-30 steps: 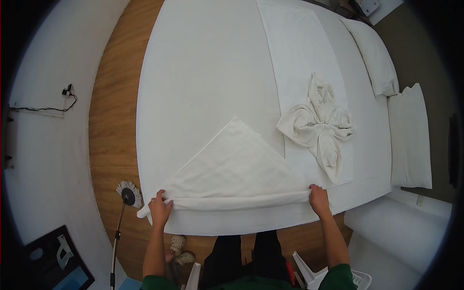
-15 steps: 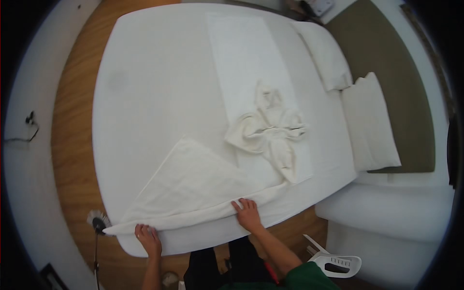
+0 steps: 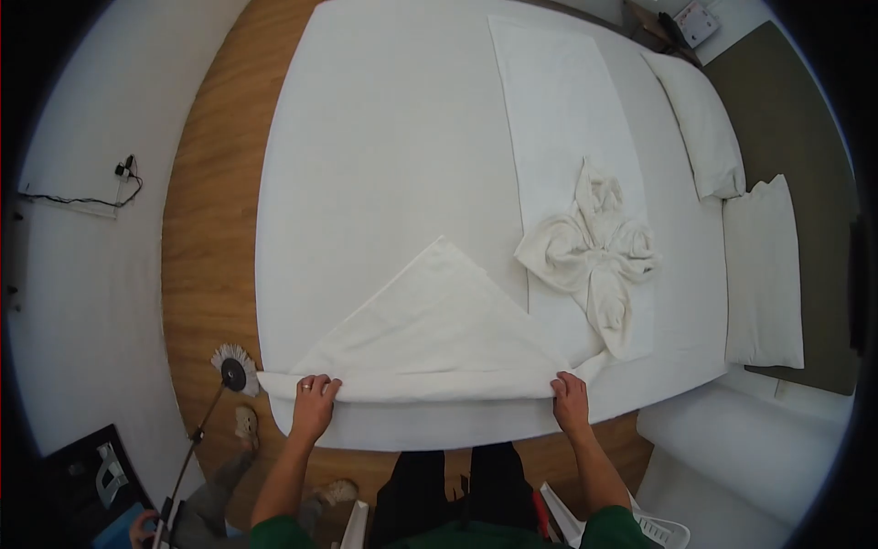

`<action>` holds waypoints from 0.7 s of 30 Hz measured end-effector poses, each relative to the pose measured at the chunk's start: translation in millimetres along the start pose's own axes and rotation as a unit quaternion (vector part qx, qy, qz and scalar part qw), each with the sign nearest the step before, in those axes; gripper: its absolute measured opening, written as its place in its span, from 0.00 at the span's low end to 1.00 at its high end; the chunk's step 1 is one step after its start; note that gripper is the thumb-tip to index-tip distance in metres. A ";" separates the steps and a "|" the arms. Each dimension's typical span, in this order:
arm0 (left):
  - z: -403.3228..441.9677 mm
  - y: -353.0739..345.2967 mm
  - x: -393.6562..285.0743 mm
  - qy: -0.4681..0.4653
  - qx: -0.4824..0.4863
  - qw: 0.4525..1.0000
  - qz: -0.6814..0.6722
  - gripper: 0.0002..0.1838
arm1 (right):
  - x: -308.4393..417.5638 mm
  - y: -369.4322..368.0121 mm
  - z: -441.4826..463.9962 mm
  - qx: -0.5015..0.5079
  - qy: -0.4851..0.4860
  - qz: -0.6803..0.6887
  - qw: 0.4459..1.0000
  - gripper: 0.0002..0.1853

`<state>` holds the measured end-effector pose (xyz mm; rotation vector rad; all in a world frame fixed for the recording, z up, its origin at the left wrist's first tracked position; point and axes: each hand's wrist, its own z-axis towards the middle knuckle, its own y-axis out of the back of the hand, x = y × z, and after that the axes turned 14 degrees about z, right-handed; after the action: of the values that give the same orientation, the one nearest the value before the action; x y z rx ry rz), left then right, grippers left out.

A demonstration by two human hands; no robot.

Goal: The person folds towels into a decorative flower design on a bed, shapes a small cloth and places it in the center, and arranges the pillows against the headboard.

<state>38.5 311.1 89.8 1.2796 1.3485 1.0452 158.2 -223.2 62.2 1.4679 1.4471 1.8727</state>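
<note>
A white towel [image 3: 439, 320] lies on the bed with one corner pointing away from me and its near edge rolled into a long tube. My left hand [image 3: 315, 407] grips the roll toward its left end, a ring on one finger. Farther right, my right hand [image 3: 570, 403] has its fingers curled over the same roll. Beyond my right hand, another white cloth [image 3: 599, 256] is shaped into petal-like folds. It rests on a flat white strip of cloth [image 3: 567, 101], close to the right end of the roll.
The white-sheeted bed [image 3: 384, 156] has two pillows [image 3: 764, 274] by a dark headboard [image 3: 786, 128]. At the left, a round brush on a pole [image 3: 234, 371] stands near another person's shoe [image 3: 245, 423]. White plastic chair parts [image 3: 663, 531] show beside my legs.
My right hand has moved right along the roll, so my hands are farther apart. The roll now lies straighter across the bed. My view has shifted left, and another person's legs appear.
</note>
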 end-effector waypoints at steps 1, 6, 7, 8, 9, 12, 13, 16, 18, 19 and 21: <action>-11.5 6.5 -3.6 -0.001 0.011 1.000 -0.003 0.20 | 3.2 4.0 -12.3 -0.002 0.007 0.006 1.000 0.21; -46.7 1.2 -15.9 -0.006 0.095 0.995 -0.010 0.24 | 13.2 -0.8 -74.8 0.015 -0.057 -0.014 0.998 0.21; -54.6 -13.3 -15.4 -0.005 0.119 0.993 -0.004 0.26 | 12.7 -7.7 -82.7 0.051 -0.078 -0.015 0.996 0.22; -62.5 -26.2 -11.4 -0.005 0.123 0.992 -0.003 0.26 | 8.5 -13.5 -86.7 0.053 -0.079 -0.011 0.995 0.22; -67.4 -36.2 -8.1 -0.010 0.104 0.993 0.050 0.27 | -0.1 -17.3 -88.9 0.067 -0.074 -0.054 0.994 0.23; -80.3 -44.4 9.4 0.029 0.131 0.978 0.162 0.28 | -41.9 -11.5 -94.8 0.065 -0.131 -0.205 0.968 0.26; -83.8 -51.3 23.0 0.050 0.144 0.971 0.184 0.28 | -55.4 0.1 -91.6 0.052 -0.167 -0.220 0.960 0.23; -95.9 -64.1 63.3 0.115 0.134 0.968 0.179 0.27 | -87.8 51.2 -89.8 0.212 -0.276 -0.213 0.913 0.19; -82.6 -63.8 58.4 0.102 0.132 0.969 0.183 0.24 | -103.1 75.3 -88.4 0.336 -0.341 -0.314 0.820 0.16; -79.3 -64.1 58.4 0.103 0.135 0.969 0.180 0.22 | -117.4 81.1 -97.8 0.333 -0.363 -0.345 0.799 0.19; -79.4 -64.6 64.6 0.115 0.132 0.969 0.173 0.20 | -127.2 86.4 -124.5 0.214 -0.344 -0.394 0.825 0.21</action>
<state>-49.4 372.8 34.0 1.6753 1.5112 1.3175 126.5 -417.7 79.9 1.2042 1.7298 0.4600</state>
